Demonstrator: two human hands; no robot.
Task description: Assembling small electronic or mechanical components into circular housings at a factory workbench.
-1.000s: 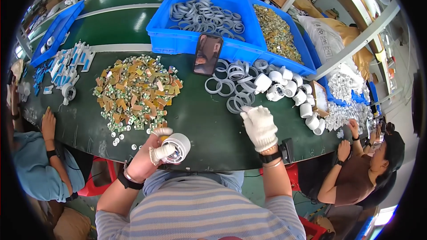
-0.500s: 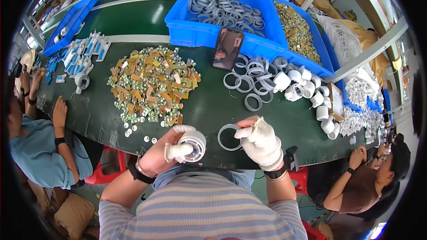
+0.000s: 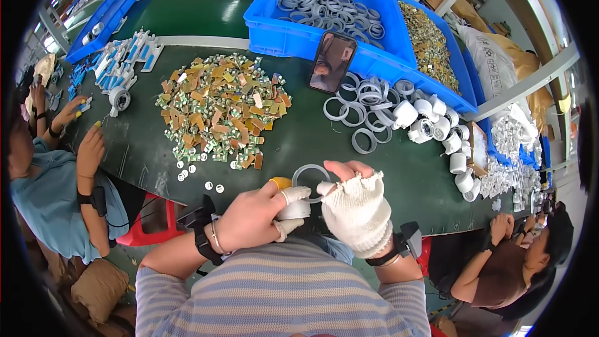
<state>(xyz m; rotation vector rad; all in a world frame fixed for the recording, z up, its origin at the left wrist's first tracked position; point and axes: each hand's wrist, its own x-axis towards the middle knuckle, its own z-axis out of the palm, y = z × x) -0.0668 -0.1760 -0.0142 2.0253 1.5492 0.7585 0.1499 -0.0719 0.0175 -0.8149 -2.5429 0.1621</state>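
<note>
My left hand (image 3: 259, 215), with cots on some fingertips, is closed round a white cylindrical housing (image 3: 296, 211) just above the table's near edge. In a white knit fingerless glove, my right hand (image 3: 355, 203) pinches a grey plastic ring (image 3: 302, 172) between thumb and fingers. The ring stands tilted right at the housing's far side; whether the two touch is hard to tell. Ahead lies a heap of small circuit boards (image 3: 218, 103), with several small white discs (image 3: 209, 185) near it. Loose grey rings (image 3: 364, 141) and white housings (image 3: 457, 163) lie to the right.
A blue bin (image 3: 268, 32) of grey rings stands at the back, a phone (image 3: 332, 62) leaning on it. Another blue bin (image 3: 468, 97) holds small boards. Clear plastic parts (image 3: 499, 178) are piled far right. Co-workers sit left and right; blue-white parts (image 3: 128, 59) lie at left.
My left hand has turned over and moved right, bringing the housing close to the ring. My right hand keeps the ring and has shifted slightly left. The left co-worker's hand has moved.
</note>
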